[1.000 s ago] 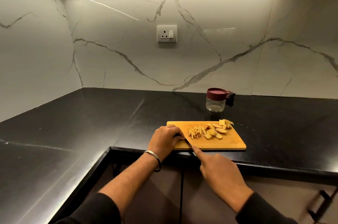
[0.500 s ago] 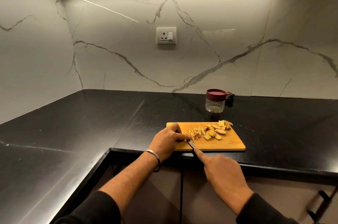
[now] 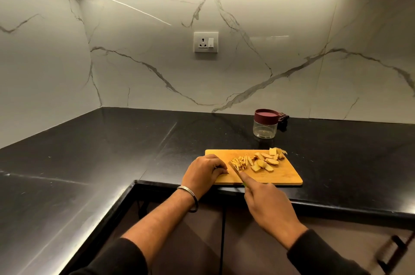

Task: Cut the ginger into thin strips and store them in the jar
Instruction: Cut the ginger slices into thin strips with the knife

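The ginger (image 3: 258, 161) is lying on the wooden cutting board (image 3: 280, 176), split into two groups: a loose fan of thin strips (image 3: 241, 161) toward the board's left, and uncut flat slices (image 3: 267, 161) piled toward its far right corner, probably so that finished and waiting pieces are not mixing. The knife (image 3: 234, 168) is sitting with its blade against the near side of the strips, angled from the board's near edge up toward the pile. The right hand (image 3: 267, 205) is holding it with the grip curled round the handle and the index finger lying straight along the spine, which likely is giving finer control for thin cuts. The left hand (image 3: 205, 172) is resting on the board's left end, knuckles bent and fingertips tucked down; whether it is pinching a small piece under them cannot be told, though it seems to be steadying the board and keeping the fingers clear of the blade. A metal bangle (image 3: 188, 195) is sitting on that wrist. Beyond the board, toward the wall, the clear jar (image 3: 265, 130) is standing on the black worktop (image 3: 112, 151) with its maroon lid (image 3: 266, 115) on and nothing visible inside, so the storing step is not yet begun. A small dark object (image 3: 283, 118) is lying just behind the jar.
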The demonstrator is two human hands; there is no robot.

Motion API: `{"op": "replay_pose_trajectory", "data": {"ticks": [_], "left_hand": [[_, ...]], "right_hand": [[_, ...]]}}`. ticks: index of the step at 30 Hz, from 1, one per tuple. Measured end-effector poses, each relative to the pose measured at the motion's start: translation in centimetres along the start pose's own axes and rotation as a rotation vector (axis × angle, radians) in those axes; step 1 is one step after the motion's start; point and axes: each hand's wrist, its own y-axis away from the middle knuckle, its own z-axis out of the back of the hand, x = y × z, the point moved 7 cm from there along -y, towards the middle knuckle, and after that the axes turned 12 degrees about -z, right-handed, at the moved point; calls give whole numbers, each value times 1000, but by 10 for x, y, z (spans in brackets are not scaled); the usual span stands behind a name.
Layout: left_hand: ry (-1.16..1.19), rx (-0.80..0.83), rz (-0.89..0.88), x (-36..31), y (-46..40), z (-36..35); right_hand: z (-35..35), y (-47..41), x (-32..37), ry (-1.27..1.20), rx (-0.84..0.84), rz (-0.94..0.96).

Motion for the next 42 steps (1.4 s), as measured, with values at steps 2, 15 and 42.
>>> {"op": "replay_pose_trajectory", "data": {"ticks": [2, 15, 42], "left_hand": [[3, -4, 10, 0, 0, 1], [-17, 2, 25, 0, 0, 0], [2, -29, 35, -1, 1, 5]], "right_hand": [[-4, -5, 6, -30, 40, -1], [-10, -19, 21, -47, 62, 24], [-10, -19, 22, -101, 70, 4]]}}
